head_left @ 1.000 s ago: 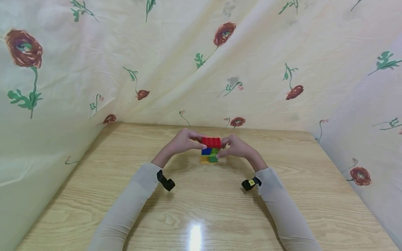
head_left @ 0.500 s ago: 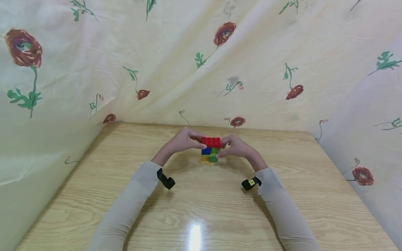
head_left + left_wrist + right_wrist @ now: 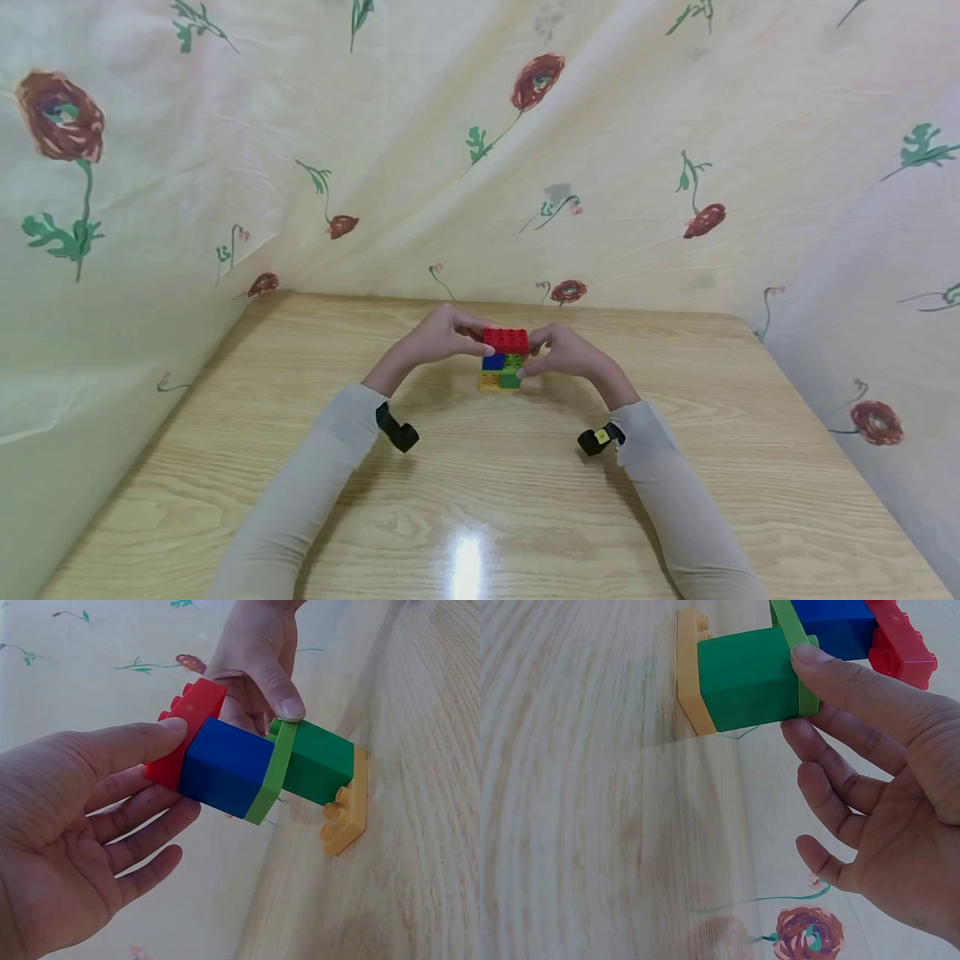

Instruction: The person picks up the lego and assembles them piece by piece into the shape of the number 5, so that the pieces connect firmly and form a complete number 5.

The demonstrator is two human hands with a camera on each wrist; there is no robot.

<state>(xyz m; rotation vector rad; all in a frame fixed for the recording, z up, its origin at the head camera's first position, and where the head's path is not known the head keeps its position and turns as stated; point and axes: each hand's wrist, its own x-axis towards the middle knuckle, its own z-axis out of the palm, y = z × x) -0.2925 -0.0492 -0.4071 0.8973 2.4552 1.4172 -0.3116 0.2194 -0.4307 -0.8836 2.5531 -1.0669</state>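
A stack of toy building bricks stands on the table. A flat yellow brick (image 3: 349, 817) is at the bottom, with a dark green brick (image 3: 748, 677) on its right part. Over that lies a flat light green brick (image 3: 273, 772), which carries a blue brick (image 3: 227, 764) at its left. The red brick (image 3: 506, 339) tops the stack. My left hand (image 3: 441, 336) pinches the red brick, thumb in front and fingers behind. My right hand (image 3: 567, 352) pinches the light green brick at its right end; the thumb (image 3: 832, 673) rests on its near side.
The wood-grain table (image 3: 480, 467) extends around the stack. Flower-printed cloth (image 3: 420, 167) rises behind the table and at both sides. Each wrist bears a black strap with a small camera, the left camera (image 3: 403, 437) and the right camera (image 3: 592, 441).
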